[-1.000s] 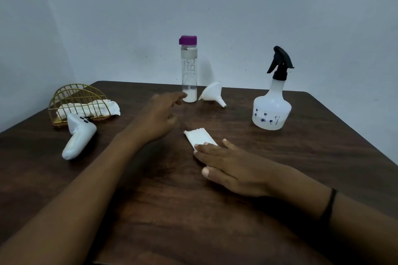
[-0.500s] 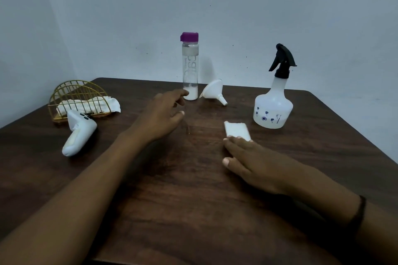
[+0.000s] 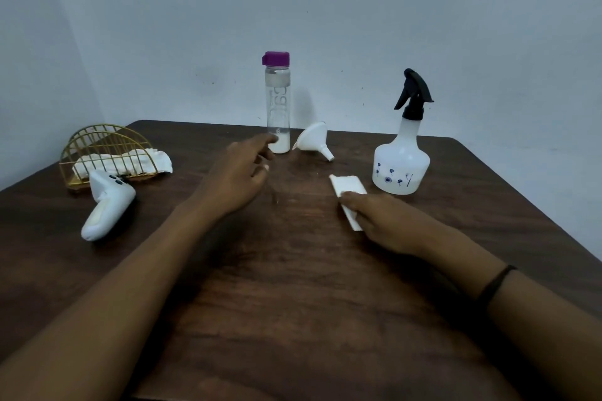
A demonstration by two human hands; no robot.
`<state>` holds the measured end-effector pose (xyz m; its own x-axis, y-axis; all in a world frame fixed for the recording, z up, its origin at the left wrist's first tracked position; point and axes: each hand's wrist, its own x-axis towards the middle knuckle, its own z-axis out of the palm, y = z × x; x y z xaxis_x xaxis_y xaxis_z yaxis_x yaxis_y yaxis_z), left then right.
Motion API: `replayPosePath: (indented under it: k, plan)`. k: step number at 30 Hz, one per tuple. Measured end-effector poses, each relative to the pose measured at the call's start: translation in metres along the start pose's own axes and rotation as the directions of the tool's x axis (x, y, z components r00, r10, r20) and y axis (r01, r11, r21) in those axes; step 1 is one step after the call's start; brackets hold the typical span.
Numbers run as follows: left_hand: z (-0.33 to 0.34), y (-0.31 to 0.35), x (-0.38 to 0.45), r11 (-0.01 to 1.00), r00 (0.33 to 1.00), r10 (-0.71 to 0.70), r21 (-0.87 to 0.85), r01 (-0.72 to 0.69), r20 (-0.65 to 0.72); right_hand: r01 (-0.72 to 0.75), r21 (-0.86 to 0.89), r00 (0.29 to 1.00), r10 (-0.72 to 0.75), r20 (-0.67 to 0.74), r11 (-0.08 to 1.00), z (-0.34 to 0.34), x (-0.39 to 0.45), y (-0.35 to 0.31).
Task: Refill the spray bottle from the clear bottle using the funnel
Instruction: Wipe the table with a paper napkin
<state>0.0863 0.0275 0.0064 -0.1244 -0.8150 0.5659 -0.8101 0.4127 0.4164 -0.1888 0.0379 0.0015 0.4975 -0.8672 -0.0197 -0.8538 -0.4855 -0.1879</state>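
A tall clear bottle (image 3: 278,104) with a purple cap stands upright at the back of the dark wooden table (image 3: 293,286). A white funnel (image 3: 313,141) lies on its side just right of it. The white spray bottle (image 3: 401,163) with a black trigger head stands at the right. My left hand (image 3: 239,172) hovers with relaxed fingers, its fingertips close to the clear bottle's base, holding nothing. My right hand (image 3: 379,220) lies flat, fingers pressing on a folded white tissue (image 3: 348,192) beside the spray bottle.
A gold wire holder (image 3: 107,153) with white napkins stands at the back left. A white game controller (image 3: 106,205) lies in front of it. The wall runs close behind the table's back edge.
My right hand slid the tissue to the right, from the table's middle to beside the spray bottle. My left hand stayed near the clear bottle's base.
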Motion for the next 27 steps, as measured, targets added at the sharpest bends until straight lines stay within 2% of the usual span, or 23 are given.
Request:
replayPosePath:
  k: [3,6,13,21,24,27]
  plan:
    - [-0.004,-0.006,0.000,1.000,0.998,-0.030,-0.002,0.030,-0.050,-0.037,-0.032,0.999,0.037,-0.009,0.999,0.001,-0.003,0.007]
    - [-0.005,-0.006,0.000,0.999,0.998,-0.031,0.014,0.032,-0.055,-0.013,-0.049,1.000,0.012,-0.018,0.999,0.005,-0.008,-0.003]
    - [-0.008,-0.008,0.001,0.999,0.991,-0.052,0.007,0.053,-0.127,0.187,-0.017,0.982,-0.186,0.014,0.982,0.009,-0.027,-0.046]
    - [-0.007,-0.008,0.002,0.997,0.985,-0.076,0.015,0.079,-0.157,0.469,-0.009,0.880,-0.467,0.082,0.883,0.009,-0.036,-0.092]
    - [-0.005,-0.008,0.002,0.997,0.981,-0.077,0.015,0.081,-0.180,0.504,-0.011,0.861,-0.501,0.085,0.864,0.016,-0.008,-0.106]
    - [-0.004,-0.006,0.001,0.997,0.981,-0.073,0.016,0.077,-0.180,0.473,-0.019,0.880,-0.471,0.060,0.881,0.020,0.031,-0.111]
